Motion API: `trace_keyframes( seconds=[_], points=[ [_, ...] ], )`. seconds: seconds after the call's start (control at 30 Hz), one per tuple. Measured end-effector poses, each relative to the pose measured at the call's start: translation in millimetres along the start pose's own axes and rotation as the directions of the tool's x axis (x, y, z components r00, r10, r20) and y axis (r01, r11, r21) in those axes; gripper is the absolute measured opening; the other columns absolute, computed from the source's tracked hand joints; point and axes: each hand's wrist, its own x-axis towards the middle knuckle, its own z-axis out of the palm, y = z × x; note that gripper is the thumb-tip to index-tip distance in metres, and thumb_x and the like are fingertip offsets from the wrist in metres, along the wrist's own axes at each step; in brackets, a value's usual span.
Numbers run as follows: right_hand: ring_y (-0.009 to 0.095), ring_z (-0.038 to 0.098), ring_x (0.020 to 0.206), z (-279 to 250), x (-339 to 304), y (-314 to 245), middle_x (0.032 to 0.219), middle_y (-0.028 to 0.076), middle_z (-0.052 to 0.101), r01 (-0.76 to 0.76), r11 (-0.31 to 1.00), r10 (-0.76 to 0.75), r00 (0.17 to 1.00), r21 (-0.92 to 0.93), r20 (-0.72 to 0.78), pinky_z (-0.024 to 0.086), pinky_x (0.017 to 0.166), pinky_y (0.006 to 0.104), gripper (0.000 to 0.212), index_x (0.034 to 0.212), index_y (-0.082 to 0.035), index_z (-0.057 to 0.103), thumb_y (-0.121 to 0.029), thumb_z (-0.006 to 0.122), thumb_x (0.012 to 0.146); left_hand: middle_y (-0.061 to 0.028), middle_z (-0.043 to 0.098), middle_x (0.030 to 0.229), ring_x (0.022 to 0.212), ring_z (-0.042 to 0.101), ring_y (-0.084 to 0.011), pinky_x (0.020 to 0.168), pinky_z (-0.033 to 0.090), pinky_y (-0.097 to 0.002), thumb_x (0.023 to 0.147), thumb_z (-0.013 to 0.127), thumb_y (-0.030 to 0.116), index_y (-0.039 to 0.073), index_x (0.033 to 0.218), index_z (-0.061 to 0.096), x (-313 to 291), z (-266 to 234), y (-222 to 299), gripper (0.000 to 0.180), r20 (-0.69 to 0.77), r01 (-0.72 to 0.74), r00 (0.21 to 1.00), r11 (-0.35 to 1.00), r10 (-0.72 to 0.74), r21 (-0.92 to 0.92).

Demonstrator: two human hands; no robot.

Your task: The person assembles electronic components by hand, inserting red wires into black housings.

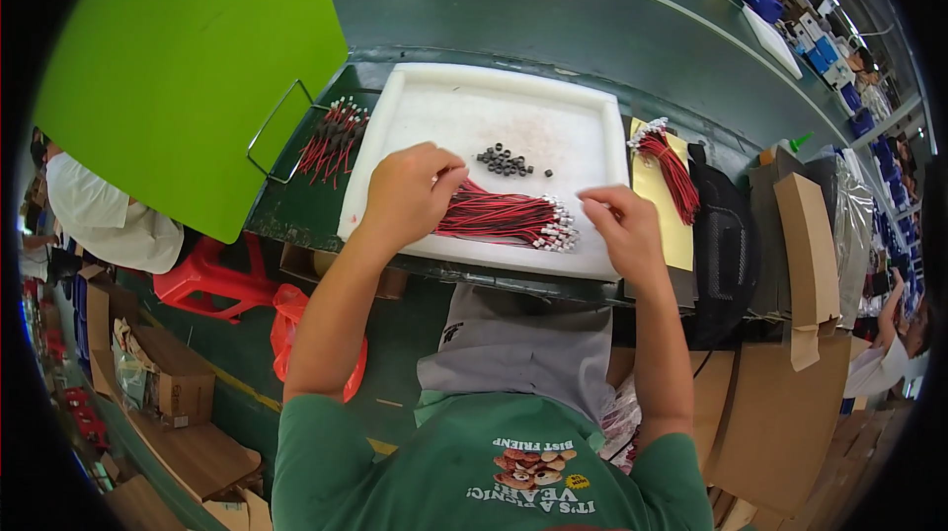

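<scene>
On the dark green table [296, 205] sits a shallow white plastic tray [434, 97] with a raised rim, its surface dull and a little scuffed. To its left a flat, bright green board [188, 57] leans over the table edge, with a thin wire handle [272, 131] below it. To the right of the tray lies a yellow card [681, 235], then a black mesh bag [726, 245] and upright brown cardboard pieces [805, 235]. More brown cartons [173, 373] stand on the floor at lower left, near a red plastic stool [212, 279].

Inside the tray a bundle of thin red and black wires [494, 215] lies flat, its small white tips [558, 230] fanned toward the right. Just behind it is a little heap of small black rings [506, 162]. Loose bunches of similar red wires rest outside the tray, one at left [334, 136] and one on the yellow card [671, 166].

The left hand [405, 195] is curled, fingers pinched onto the left end of the bundle. The right hand [622, 225] hovers just right of the white tips, thumb and fingers drawn together; whether it has hold of anything I cannot tell.
</scene>
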Motion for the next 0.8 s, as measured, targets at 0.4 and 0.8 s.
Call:
trace_keyframes(
  seconds=[0.4, 0.8],
  points=[
    [0.022, 0.056, 0.069, 9.5, 48.0, -19.4, 0.071, 0.005, 0.060, 0.385, 0.784, -0.143, 0.875, -0.487, 0.462, 0.044, 0.061, 0.0325, 0.012, 0.070, -0.010, 0.066, -0.022, 0.063, 0.069, -0.0052, 0.057, 0.063, 0.046, 0.042, -0.0080, 0.044, 0.033, -0.0212, 0.073, 0.063, 0.007, 0.000, 0.077, 0.063, -49.3, -19.4, 38.9, 0.008, -0.002, 0.226, 0.972, 0.941, -0.234, -0.251],
    [0.007, 0.047, 0.048, -30.5, -14.2, -29.4, 0.062, 0.006, 0.059, 0.044, 0.999, -0.036, 0.975, 0.032, -0.220, 0.037, 0.045, 0.0204, 0.012, 0.077, 0.000, 0.060, -0.007, 0.052, 0.081, -0.0082, 0.054, 0.060, 0.052, 0.049, -0.0141, 0.049, 0.038, -0.0244, 0.075, 0.061, 0.010, 0.000, 0.075, 0.061, -31.7, -0.4, 52.4, 0.010, 0.113, 0.118, 0.990, 0.957, -0.090, -0.267]
  ],
)
